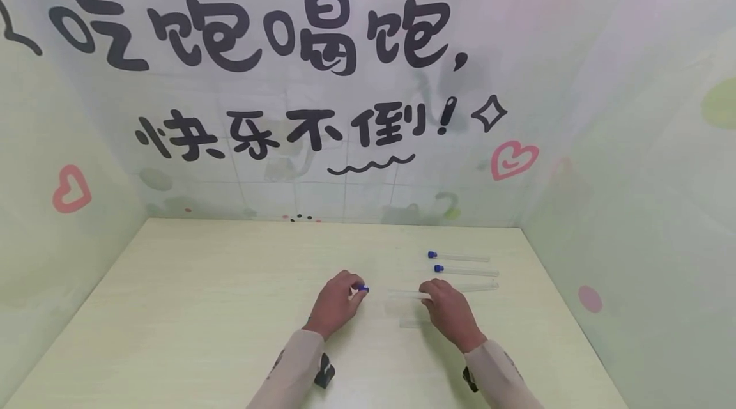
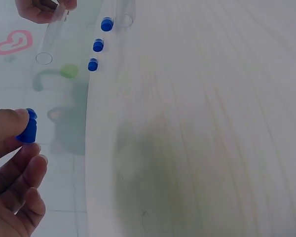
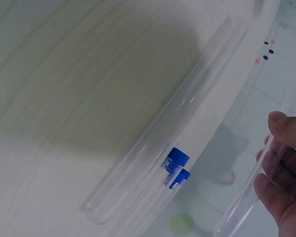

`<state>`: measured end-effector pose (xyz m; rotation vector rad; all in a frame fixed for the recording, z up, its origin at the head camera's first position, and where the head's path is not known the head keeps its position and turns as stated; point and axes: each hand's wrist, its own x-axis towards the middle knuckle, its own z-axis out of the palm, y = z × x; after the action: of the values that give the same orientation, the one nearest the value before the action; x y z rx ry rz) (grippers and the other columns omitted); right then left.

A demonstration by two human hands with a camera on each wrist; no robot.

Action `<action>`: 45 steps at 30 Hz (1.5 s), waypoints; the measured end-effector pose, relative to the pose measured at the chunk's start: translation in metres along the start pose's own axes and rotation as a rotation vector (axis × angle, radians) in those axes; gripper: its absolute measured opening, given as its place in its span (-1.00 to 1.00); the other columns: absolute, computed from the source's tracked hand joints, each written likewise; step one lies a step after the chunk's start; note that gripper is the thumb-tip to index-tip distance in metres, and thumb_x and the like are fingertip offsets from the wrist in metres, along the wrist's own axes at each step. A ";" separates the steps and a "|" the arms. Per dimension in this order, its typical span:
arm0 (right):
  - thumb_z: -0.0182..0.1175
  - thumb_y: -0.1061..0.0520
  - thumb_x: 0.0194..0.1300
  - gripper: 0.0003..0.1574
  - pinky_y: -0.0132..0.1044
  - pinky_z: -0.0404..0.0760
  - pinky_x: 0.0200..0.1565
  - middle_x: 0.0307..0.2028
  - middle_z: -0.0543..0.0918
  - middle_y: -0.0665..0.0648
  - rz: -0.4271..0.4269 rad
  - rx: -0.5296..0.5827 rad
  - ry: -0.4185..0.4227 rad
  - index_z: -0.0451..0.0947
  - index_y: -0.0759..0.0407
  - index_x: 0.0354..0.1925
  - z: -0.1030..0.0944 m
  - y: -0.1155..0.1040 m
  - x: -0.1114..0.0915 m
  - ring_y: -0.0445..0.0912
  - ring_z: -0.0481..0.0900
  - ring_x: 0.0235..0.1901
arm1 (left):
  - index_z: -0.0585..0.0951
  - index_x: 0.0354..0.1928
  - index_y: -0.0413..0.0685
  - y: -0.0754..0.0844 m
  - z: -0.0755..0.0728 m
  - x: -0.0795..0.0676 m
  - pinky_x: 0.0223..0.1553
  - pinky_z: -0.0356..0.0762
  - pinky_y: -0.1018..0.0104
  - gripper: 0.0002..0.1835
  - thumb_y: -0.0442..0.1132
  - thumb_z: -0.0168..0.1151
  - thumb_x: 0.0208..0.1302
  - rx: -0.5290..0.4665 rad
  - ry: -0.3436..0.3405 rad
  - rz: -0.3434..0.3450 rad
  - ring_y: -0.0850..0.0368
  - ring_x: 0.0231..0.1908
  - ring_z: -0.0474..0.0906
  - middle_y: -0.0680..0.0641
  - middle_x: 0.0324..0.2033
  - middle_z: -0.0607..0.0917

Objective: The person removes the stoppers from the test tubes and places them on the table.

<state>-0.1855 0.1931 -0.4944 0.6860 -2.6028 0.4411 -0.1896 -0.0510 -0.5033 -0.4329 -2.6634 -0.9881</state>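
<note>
My left hand (image 1: 338, 303) pinches a small blue stopper (image 2: 27, 128) between thumb and forefinger, the other fingers loosely bent. My right hand (image 1: 451, 313) grips a clear test tube (image 3: 239, 210) between thumb and fingers, held above the table. The tube's open end points left toward the stopper, with a gap between them. Under the right hand another clear tube (image 3: 163, 126) lies on the table without a stopper. Beyond it, tubes with blue stoppers (image 2: 98, 45) lie side by side. One tube (image 1: 483, 285) is partly hidden behind the right hand.
Two stoppered tubes, a far one (image 1: 462, 257) and a nearer one (image 1: 468, 271), lie at the back right of the pale wooden table (image 1: 201, 307). Printed panels with black lettering stand behind the table, and plain panels rise at both sides.
</note>
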 end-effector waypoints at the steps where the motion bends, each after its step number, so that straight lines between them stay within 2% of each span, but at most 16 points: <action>1: 0.43 0.38 -0.07 -0.70 -0.27 0.60 -0.35 -0.37 0.62 0.04 0.002 -0.002 -0.001 0.59 0.16 -0.32 0.000 0.000 0.000 -0.11 0.58 -0.35 | 0.62 -0.36 -0.03 -0.001 -0.001 0.000 -0.37 0.48 0.42 -0.94 -0.28 0.34 0.15 0.005 0.002 -0.011 0.23 -0.41 0.48 0.05 -0.41 0.59; 8: 0.42 0.39 -0.06 -0.72 -0.30 0.59 -0.32 -0.36 0.56 0.02 0.056 -0.009 -0.036 0.61 0.17 -0.33 0.001 0.008 -0.003 -0.14 0.51 -0.33 | 0.62 -0.34 -0.01 -0.014 -0.004 -0.003 -0.34 0.51 0.36 -0.91 -0.25 0.36 0.14 0.056 0.012 -0.078 0.26 -0.40 0.47 0.06 -0.39 0.59; 14: 0.39 0.41 -0.05 -0.73 -0.25 0.59 -0.29 -0.36 0.58 0.05 0.114 0.008 -0.073 0.63 0.20 -0.33 0.004 0.017 -0.007 -0.11 0.53 -0.32 | 0.63 -0.33 -0.01 -0.027 -0.011 -0.006 -0.33 0.50 0.32 -0.92 -0.24 0.35 0.14 0.064 0.003 -0.135 0.26 -0.41 0.44 0.06 -0.39 0.59; 27: 0.34 0.38 0.03 -0.77 -0.18 0.61 -0.22 -0.34 0.65 0.09 0.131 -0.002 -0.097 0.68 0.21 -0.28 0.013 0.036 -0.016 -0.04 0.62 -0.29 | 0.65 -0.33 -0.06 -0.053 -0.024 -0.015 -0.26 0.55 0.18 -0.90 -0.24 0.36 0.12 0.068 0.004 -0.230 0.16 -0.36 0.56 0.02 -0.37 0.63; 32: 0.33 0.35 0.07 -0.80 -0.20 0.61 -0.20 -0.34 0.65 0.06 0.160 -0.017 -0.139 0.69 0.17 -0.27 0.014 0.042 -0.020 -0.06 0.62 -0.28 | 0.66 -0.29 -0.08 -0.063 -0.024 -0.018 -0.24 0.56 0.16 -0.88 -0.23 0.35 0.14 0.082 -0.024 -0.258 0.14 -0.34 0.57 0.01 -0.36 0.63; 39: 0.31 0.36 0.09 -0.83 -0.24 0.62 -0.20 -0.37 0.66 0.04 0.170 -0.035 -0.168 0.69 0.17 -0.32 0.011 0.045 -0.024 -0.07 0.61 -0.30 | 0.65 -0.29 -0.10 -0.073 -0.027 -0.026 -0.30 0.51 0.21 -0.89 -0.24 0.32 0.15 0.073 -0.074 -0.320 0.19 -0.41 0.46 0.03 -0.42 0.57; 45: 0.30 0.34 0.08 -0.83 -0.29 0.61 -0.20 -0.41 0.65 0.01 0.166 -0.047 -0.202 0.70 0.12 -0.35 0.012 0.049 -0.027 -0.12 0.60 -0.33 | 0.65 -0.29 -0.10 -0.075 -0.030 -0.028 -0.35 0.42 0.26 -0.89 -0.25 0.32 0.15 0.063 -0.110 -0.317 0.18 -0.44 0.36 0.02 -0.44 0.51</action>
<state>-0.1934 0.2393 -0.5263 0.5254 -2.8647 0.3747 -0.1867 -0.1303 -0.5356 -0.0517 -2.9142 -0.9847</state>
